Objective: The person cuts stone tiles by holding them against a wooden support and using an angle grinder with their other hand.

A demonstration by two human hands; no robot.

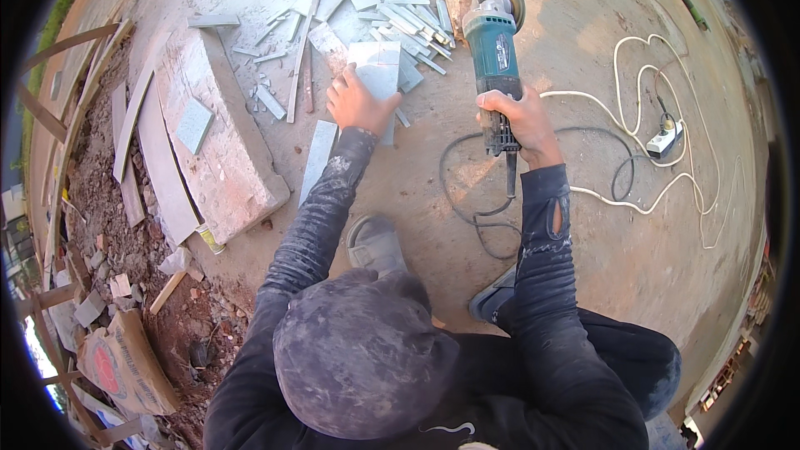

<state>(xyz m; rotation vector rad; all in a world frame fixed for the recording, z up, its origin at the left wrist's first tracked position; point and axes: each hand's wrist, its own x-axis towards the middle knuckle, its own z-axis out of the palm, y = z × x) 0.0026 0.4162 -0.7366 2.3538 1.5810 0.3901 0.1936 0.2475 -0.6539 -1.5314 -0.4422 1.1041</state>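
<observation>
My right hand is wrapped round the rear of a teal and black angle grinder. The grinder stands nearly upright in the picture, its round disc at the far end. From its back a dark cord runs down to the ground. My left hand grips the near end of a pale grey tile, with the thumb along its right side. A faint line crosses the tile near its far end. Partly under it lies another grey tile piece. The disc is well apart from the tile.
Cut tile strips lie heaped beyond my left hand. A long narrow tile rests beside my left forearm. On the left stands a concrete block carrying a small tile. A white cable loops to a power strip at right.
</observation>
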